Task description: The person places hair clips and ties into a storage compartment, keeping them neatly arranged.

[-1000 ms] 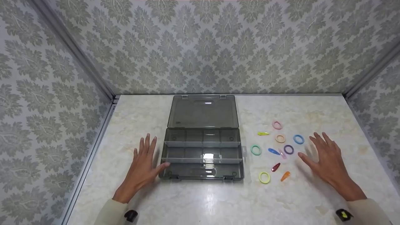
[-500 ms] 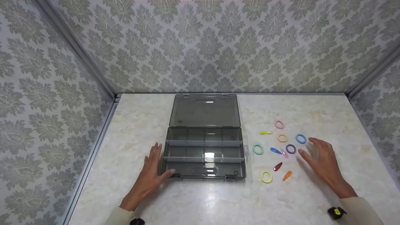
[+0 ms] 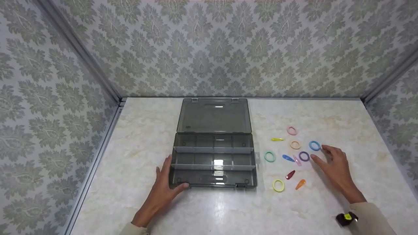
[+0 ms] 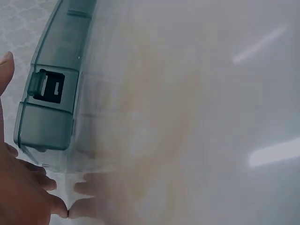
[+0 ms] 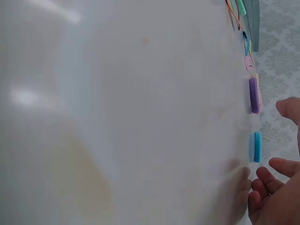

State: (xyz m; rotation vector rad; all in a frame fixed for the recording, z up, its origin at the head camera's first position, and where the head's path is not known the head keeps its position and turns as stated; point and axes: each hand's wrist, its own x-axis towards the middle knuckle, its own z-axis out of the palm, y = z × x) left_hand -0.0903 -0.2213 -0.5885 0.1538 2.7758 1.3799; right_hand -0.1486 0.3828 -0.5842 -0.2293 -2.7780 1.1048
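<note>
My left hand point(image 3: 160, 192) lies along the left front corner of a grey see-through divider box point(image 3: 199, 179), thumb at the front edge, fingers along the left side. In the left wrist view, the hand is beside the box's latched end point(image 4: 47, 122). My right hand point(image 3: 336, 169) hovers with thumb and fingers spread, just right of a blue hair tie point(image 3: 315, 150) and a purple hair tie point(image 3: 299, 156). Nothing is between its fingers. In the right wrist view, the blue hair tie point(image 5: 258, 147) lies ahead of the fingertips, apart from them.
The box lid point(image 3: 214, 117) is folded back. Right of the box lie pink point(image 3: 288, 130), peach point(image 3: 291, 144), green point(image 3: 265, 156) and yellow point(image 3: 273, 186) hair ties. Snap hair clips lie among them: yellow point(image 3: 277, 139), blue point(image 3: 288, 158), pink point(image 3: 297, 160), red point(image 3: 290, 175), orange point(image 3: 300, 184).
My left hand has come down and right to the box's front left corner. My right hand has moved left and lower, its fingers drawing in beside the blue and purple hair ties.
</note>
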